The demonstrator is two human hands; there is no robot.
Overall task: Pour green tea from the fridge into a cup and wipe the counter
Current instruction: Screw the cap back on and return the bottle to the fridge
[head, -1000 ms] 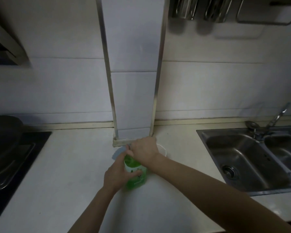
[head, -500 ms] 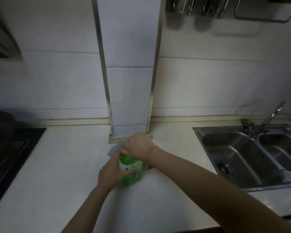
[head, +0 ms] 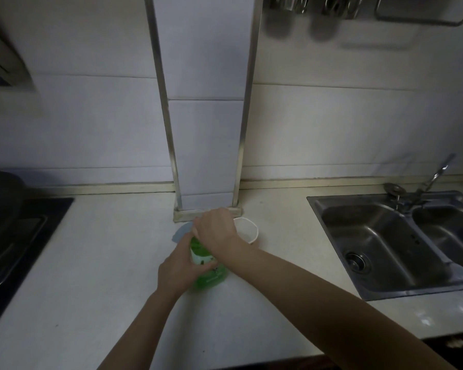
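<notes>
A green tea bottle (head: 208, 273) stands on the white counter (head: 104, 263) in front of the tiled pillar. My left hand (head: 178, 268) wraps around the bottle's body from the left. My right hand (head: 215, 231) is closed over the bottle's top, which hides the cap. A white cup (head: 247, 230) stands just behind and to the right of the bottle, partly covered by my right hand. A pale blue cloth (head: 181, 232) lies flat behind the bottle at the pillar's foot.
A steel double sink (head: 380, 244) with a tap (head: 436, 177) sits at the right. A black stove (head: 24, 236) with a dark pan (head: 0, 198) is at the far left. Utensils hang on a rack at the top right.
Both hands stay on the bottle in the same grip. The view has shifted slightly; the bottle and cup sit in the same spot on the counter.
</notes>
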